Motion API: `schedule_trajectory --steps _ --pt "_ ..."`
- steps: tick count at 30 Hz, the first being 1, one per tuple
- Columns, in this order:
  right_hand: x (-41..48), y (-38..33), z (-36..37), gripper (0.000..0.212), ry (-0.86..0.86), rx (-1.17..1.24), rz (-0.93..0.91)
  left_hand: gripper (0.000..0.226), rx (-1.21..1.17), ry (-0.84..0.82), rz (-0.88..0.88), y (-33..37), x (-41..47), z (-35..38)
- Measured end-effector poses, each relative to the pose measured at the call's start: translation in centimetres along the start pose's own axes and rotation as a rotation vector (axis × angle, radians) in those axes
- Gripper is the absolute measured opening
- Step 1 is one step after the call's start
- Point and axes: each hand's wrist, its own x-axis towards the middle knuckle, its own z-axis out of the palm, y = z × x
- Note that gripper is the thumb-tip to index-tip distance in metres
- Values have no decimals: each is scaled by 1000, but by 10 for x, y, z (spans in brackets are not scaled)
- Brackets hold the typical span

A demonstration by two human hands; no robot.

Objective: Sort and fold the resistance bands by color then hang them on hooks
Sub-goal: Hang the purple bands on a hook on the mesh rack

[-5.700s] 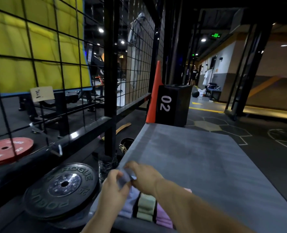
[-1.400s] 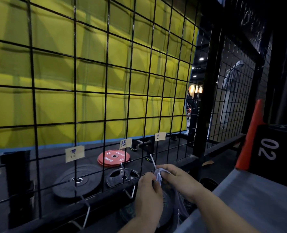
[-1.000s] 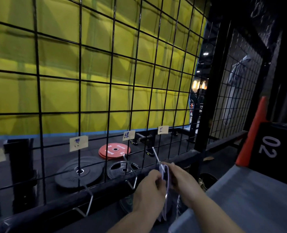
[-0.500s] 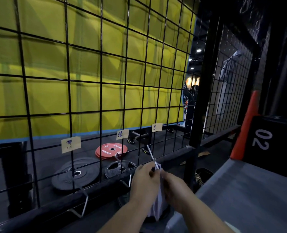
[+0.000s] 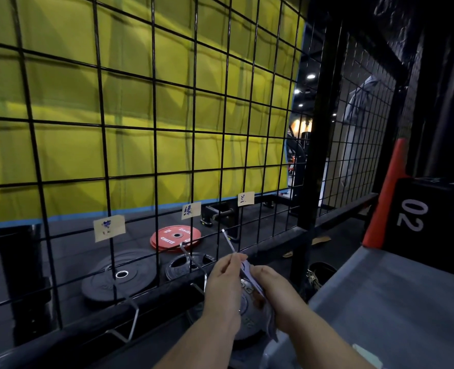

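Note:
A pale blue-lavender resistance band (image 5: 250, 280) hangs between my two hands, low in the middle of the view. My left hand (image 5: 224, 288) and my right hand (image 5: 269, 287) both pinch its upper edge, right at the tip of a metal hook (image 5: 229, 242) that juts from the black wire grid (image 5: 154, 129). Two more hooks stick out of the grid, one (image 5: 191, 258) just left of my hands and one (image 5: 132, 319) lower left. Paper labels (image 5: 245, 198) (image 5: 191, 210) (image 5: 109, 227) are taped above the hooks. The band's lower part is hidden behind my wrists.
A grey padded bench (image 5: 396, 304) lies at the right, with a pale green band end (image 5: 367, 354) on it. A black box marked 02 (image 5: 433, 222) and an orange cone (image 5: 385, 193) stand behind it. Weight plates, one black (image 5: 119, 275) and one red (image 5: 175, 235), lie behind the grid.
I lifted the band from the bench and turned left to face the grid. Over the last second both hands have held the band at the rightmost hook's tip, shifting only slightly.

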Motion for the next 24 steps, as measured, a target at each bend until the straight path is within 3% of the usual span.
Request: schedule_trajectory --steps 6,11,17,24 --pt "3 1 -3 49 19 -97 -119 28 3 -15 -37 7 6 8" --pt "5 2 -9 33 71 -174 -180 28 19 -26 -110 19 11 19" --pt "11 -1 -15 30 44 -243 -209 30 50 -2 -102 13 16 16" --pt "26 2 -22 21 60 -237 -154 26 -82 40 -84 11 10 18"
